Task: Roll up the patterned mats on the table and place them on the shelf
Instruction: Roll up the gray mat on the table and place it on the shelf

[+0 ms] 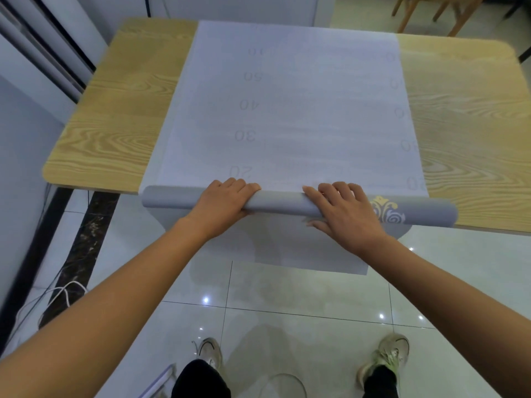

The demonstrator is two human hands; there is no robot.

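A mat (293,110) lies face down along the wooden table (115,130), its pale back printed with faint numbers. Its near end is wound into a grey roll (278,203) at the table's front edge, with a gold and white ornament showing near the roll's right end. My left hand (224,208) grips the roll left of centre, fingers curled over the top. My right hand (344,216) lies over the roll right of centre, fingers over it and thumb below. A loose grey flap (287,245) hangs below the roll, off the table edge.
The table's bare wood shows on both sides of the mat. White cables (57,297) lie on the tiled floor at the left by a wall. Wooden chair legs (431,12) stand beyond the table's far right corner. My feet are on the floor below.
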